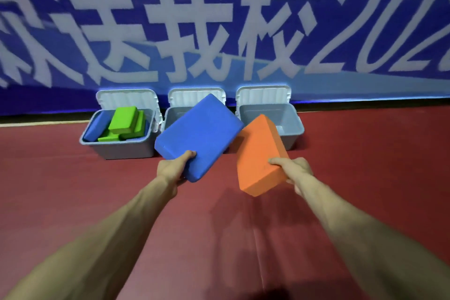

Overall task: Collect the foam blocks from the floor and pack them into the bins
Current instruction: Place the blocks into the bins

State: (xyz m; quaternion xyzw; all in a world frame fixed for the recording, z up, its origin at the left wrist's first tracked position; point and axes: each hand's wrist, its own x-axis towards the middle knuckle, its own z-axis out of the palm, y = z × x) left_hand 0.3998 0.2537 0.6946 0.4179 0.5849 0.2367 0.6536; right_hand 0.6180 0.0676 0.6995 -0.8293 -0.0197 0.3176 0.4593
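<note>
Grip on blocks (pixel 198 133) above red floor (pixel 73 190)

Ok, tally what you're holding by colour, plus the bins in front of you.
Blue foam block: 1, in left hand
Orange foam block: 1, in right hand
Bins: 3 (left bin, middle bin, right bin)
Total: 5

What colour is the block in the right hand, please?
The block is orange, seen in the head view.
</note>
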